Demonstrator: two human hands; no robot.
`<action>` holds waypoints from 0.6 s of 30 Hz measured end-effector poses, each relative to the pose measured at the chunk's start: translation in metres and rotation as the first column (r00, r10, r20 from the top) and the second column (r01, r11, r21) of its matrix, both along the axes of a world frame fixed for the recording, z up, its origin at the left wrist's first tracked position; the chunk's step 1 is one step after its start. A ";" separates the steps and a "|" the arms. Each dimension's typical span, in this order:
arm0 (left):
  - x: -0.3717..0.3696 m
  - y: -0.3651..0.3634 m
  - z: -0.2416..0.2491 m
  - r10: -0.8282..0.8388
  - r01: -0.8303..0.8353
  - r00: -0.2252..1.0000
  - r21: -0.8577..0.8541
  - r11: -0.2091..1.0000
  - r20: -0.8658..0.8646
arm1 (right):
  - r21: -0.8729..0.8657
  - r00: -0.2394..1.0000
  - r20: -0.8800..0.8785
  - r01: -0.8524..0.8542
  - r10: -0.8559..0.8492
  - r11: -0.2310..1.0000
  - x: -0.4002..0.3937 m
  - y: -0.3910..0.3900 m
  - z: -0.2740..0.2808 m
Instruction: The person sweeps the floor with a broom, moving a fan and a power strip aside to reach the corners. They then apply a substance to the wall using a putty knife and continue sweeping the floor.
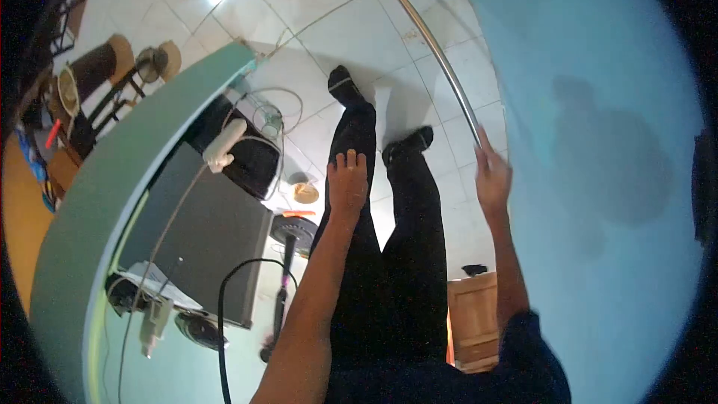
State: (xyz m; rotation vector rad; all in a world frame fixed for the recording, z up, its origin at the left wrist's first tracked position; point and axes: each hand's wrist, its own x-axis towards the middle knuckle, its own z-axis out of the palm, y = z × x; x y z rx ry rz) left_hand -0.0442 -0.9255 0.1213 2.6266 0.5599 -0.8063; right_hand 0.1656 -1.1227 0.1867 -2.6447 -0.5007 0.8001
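My right hand (493,179) is closed around the lower end of a long, shiny metal pole (437,49). The pole looks bowed in this wide view and runs forward over the floor, leaving the picture at the top. What sits at its far end cannot be made out. My left hand (348,183) holds nothing; it hovers over or rests on my left trouser leg, back up, with the fingers stretched forward and slightly apart. Both feet, in black footwear, stand on the pale tiled floor (336,22).
A blue wall (538,22) rises close on my right. To the left are a green partition (149,123), a grey cabinet-like box (213,232), loose cables and a black stand fan (294,232). Stools (149,63) stand farther left. A wooden cabinet (475,314) is behind me.
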 end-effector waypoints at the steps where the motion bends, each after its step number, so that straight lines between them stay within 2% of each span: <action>1: 0.003 0.000 0.002 -0.014 0.014 1.000 0.002 1.000 0.007 | 0.015 0.999 -0.014 0.047 -0.047 0.999 0.013 0.025 -0.018; 3: 0.007 -0.003 0.002 -0.022 0.021 1.000 0.014 1.000 0.015 | 0.052 0.993 -0.020 0.119 -0.118 0.992 0.029 0.040 -0.044; 6: 0.007 -0.009 0.001 -0.025 0.024 1.000 0.025 0.999 0.014 | 0.065 0.976 0.008 0.216 -0.217 0.974 0.010 0.013 -0.068; 9: 0.002 -0.025 0.004 -0.057 0.056 0.997 0.024 0.998 0.044 | -0.116 0.977 -0.005 0.211 -0.213 0.971 -0.049 -0.066 -0.059; 11: -0.002 -0.033 0.004 -0.064 0.073 0.992 -0.086 0.994 0.109 | -0.159 0.958 -0.078 0.262 -0.277 0.952 -0.103 -0.117 -0.039; 15: -0.014 -0.051 -0.001 -0.144 0.159 0.979 -0.100 0.982 0.141 | -0.291 0.885 -0.169 0.376 -0.434 0.880 -0.215 -0.198 0.017; 16: -0.015 -0.054 0.000 -0.148 0.168 0.974 -0.108 0.980 0.172 | -0.164 0.880 -0.117 0.439 -0.459 0.883 -0.249 -0.219 0.027; 17: -0.017 -0.057 -0.002 -0.151 0.178 0.967 -0.117 0.977 0.203 | -0.379 0.805 -0.221 0.450 -0.551 0.809 -0.276 -0.234 0.043; 18: -0.019 -0.060 -0.003 -0.178 0.203 0.963 -0.113 0.973 0.203 | -0.370 0.749 -0.202 0.539 -0.631 0.757 -0.302 -0.245 0.057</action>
